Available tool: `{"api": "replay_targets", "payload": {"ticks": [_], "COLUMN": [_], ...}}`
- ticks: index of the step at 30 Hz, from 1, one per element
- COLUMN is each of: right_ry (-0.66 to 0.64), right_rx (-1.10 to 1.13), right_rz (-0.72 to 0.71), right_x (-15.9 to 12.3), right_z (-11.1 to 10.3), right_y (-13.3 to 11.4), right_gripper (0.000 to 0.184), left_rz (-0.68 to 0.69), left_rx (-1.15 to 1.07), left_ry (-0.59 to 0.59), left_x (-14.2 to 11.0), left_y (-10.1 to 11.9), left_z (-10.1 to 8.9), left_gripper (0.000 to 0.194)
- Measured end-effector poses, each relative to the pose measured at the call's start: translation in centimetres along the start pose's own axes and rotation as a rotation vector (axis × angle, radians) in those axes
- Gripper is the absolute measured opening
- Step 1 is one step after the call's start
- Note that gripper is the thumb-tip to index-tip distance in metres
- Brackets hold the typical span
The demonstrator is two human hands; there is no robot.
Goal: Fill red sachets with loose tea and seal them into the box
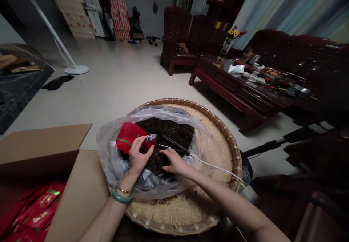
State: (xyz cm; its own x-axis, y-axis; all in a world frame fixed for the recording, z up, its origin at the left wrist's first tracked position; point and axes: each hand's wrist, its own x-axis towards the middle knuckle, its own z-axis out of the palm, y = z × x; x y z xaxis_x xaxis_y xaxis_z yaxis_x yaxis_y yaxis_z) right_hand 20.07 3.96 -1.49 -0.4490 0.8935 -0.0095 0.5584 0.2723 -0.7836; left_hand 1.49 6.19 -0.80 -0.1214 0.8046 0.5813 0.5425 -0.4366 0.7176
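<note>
A small red packet (150, 144) with a silvery mouth is held between the thumb and fingers of my left hand (138, 156). My right hand (176, 162) is low over dark dried tea leaves (174, 127), thumb and fingers apart, with nothing visible between them. The leaves fill a clear plastic bag (106, 136) with its sides rolled outward. A stack of flat red packets (128, 134) lies fanned on the leaves at the left. Beside my right hand rests a black tong-shaped tool (177, 145) with a white cord.
The bag sits on a round woven bamboo tray (191, 213). At the left stands an open cardboard box (79, 194) holding filled red packets (40, 209). A dark wooden table (231, 85) with clutter is at the right, behind a black stand (261, 147). A white fan (51, 27) stands farther back.
</note>
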Motion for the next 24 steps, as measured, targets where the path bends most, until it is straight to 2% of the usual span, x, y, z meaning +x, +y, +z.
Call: {"api": "replay_targets", "payload": {"ticks": [2, 6, 8, 10, 13, 15, 20, 24], "right_ry": [-0.009, 0.019, 0.076, 0.095, 0.023, -0.022, -0.058, -0.096], "right_rx": [-0.022, 0.028, 0.209, 0.519, 1.010, 1.240, 1.615, 1.722], "right_rz": [-0.013, -0.024, 0.028, 0.160, 0.419, 0.524, 0.532, 0.547], "right_x": [0.0, 0.6, 1.0, 1.2, 1.0, 0.6, -0.3, -0.6], "right_z": [0.0, -0.3, -0.7, -1.1, -1.9, -2.3, -3.4, -3.8], "right_y": [-0.1, -1.2, -1.7, -1.9, -2.2, -2.5, -3.3, -3.4], "right_gripper": [0.060, 0.035, 0.030, 0.033, 0.039, 0.035, 0.022, 0.026], "left_rz": [0.004, -0.007, -0.015, -0.018, -0.011, 0.001, -0.006, -0.006], "left_rx": [0.000, -0.008, -0.008, -0.006, -0.004, 0.000, -0.007, -0.015], "left_ry": [-0.002, 0.003, 0.007, 0.008, 0.007, 0.014, 0.007, 0.001], "left_x": [0.0, 0.0, 0.0, 0.0, 0.0, 0.1, 0.1, 0.1], "left_y": [0.0, 0.0, -0.1, 0.0, 0.1, 0.1, 0.2, 0.3], "left_z": [0.0, 0.0, 0.0, -0.1, -0.1, -0.1, -0.1, -0.2], "left_gripper": [0.033, 0.034, 0.034, 0.034, 0.033, 0.033, 0.032, 0.032]}}
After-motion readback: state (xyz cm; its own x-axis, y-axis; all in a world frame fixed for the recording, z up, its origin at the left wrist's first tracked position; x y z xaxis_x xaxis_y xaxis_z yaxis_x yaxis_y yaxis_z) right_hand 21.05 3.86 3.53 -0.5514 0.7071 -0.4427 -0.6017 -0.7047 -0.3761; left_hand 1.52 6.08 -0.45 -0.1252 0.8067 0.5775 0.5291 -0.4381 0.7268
